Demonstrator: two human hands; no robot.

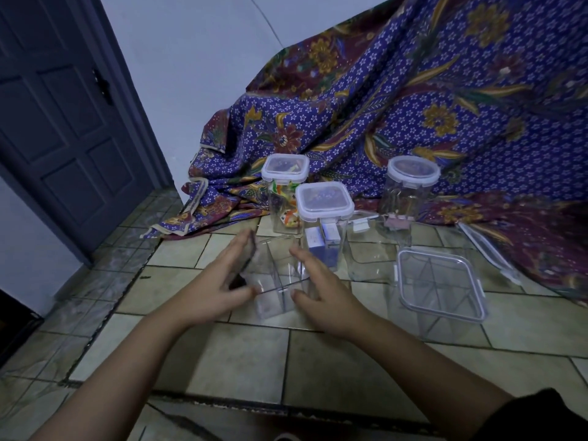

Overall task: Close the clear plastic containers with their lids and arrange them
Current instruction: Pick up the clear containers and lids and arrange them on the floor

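Both hands are flanking a lidless divided container (278, 281) on the tiled floor (222, 351): the left hand (219, 281) and right hand (321, 294) are lying with fingers extended against its side walls, not curling round it; a dark blur at the left palm is not resolving. Four units are already wearing lids: the rear square canister (284, 173), the front square canister (324, 202), the round jar (413, 173) and the lidded divided container (440, 281). An uncovered clear tub (369, 253) is standing behind, and a loose lid (490, 253) is lying by the batik cloth (445, 106), so progress is judging as past halfway, with two cappings and the arranging remaining.
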